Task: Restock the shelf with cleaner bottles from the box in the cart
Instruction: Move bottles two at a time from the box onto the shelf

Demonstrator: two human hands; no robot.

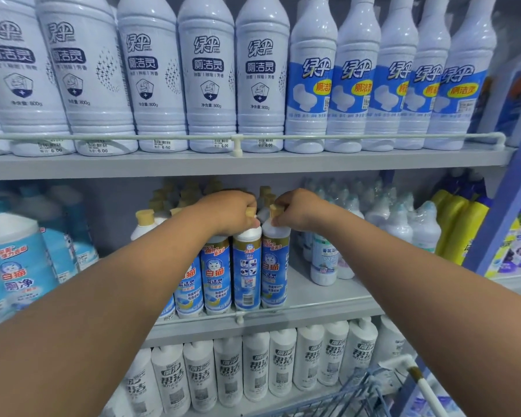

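On the middle shelf [328, 299] stands a front row of blue-and-white cleaner bottles with yellow caps. My left hand [229, 210] grips the cap of one bottle [246, 266] whose back label faces me. My right hand [295, 209] pinches the cap of the bottle [275, 269] just to its right. Both bottles stand upright on the shelf, touching each other. More of the same bottles [215, 275] stand to the left, with further yellow caps behind. The box is not in view.
Large white bottles [208, 76] fill the top shelf behind a rail. White bottles [254, 365] line the bottom shelf. Light-blue jugs [15, 263] stand at left, small clear-wrapped bottles [403, 224] and yellow ones [460, 230] at right. The cart's wire edge [370, 389] shows at bottom right.
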